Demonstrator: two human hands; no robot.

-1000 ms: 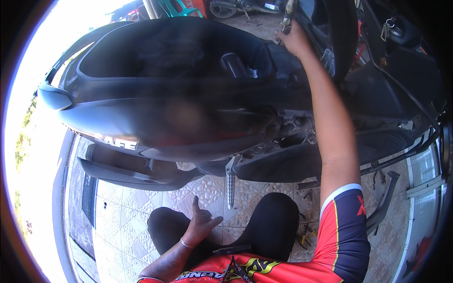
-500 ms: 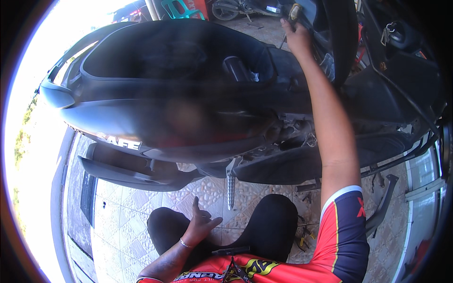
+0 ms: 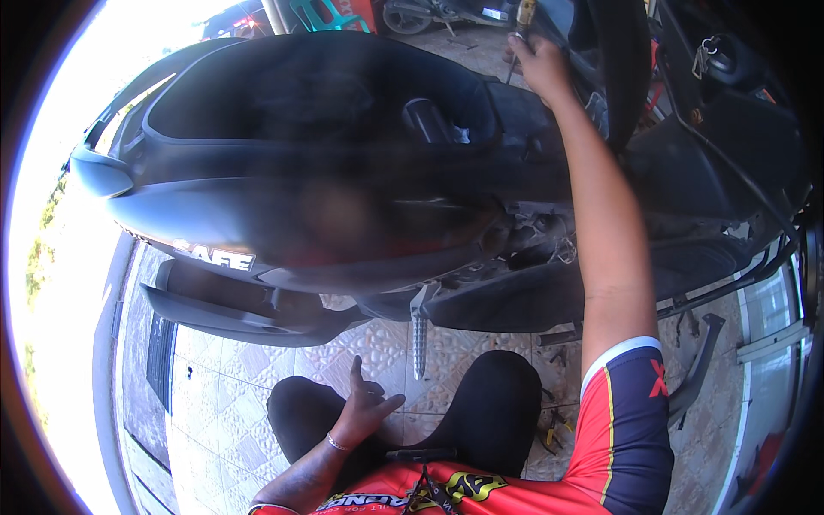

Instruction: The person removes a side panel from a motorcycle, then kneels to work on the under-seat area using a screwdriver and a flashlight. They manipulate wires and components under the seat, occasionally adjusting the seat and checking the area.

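My right hand (image 3: 541,67) reaches across a dark scooter (image 3: 326,206) and grips a screwdriver (image 3: 525,15). Its yellowish handle points up, and the shaft runs down below my fingers toward the scooter's body near the front end of the open under-seat compartment (image 3: 300,94); where the tip rests I cannot tell. Beside that hand stands a tall dark part (image 3: 620,69), seemingly the raised seat. My left hand (image 3: 367,408) hangs over my lap between the knees, fingers apart, holding nothing.
A metal footpeg (image 3: 419,339) sticks out from the scooter toward me. Yellow-handled pliers (image 3: 556,429) and a long dark trim piece (image 3: 699,369) lie on the tiled floor at right. Keys (image 3: 704,57) hang near the front. Behind stand a green plastic chair (image 3: 330,15) and another motorcycle.
My right hand has shifted slightly, and the screwdriver now stands more upright with its shaft showing below the fingers. My left hand has stayed put.
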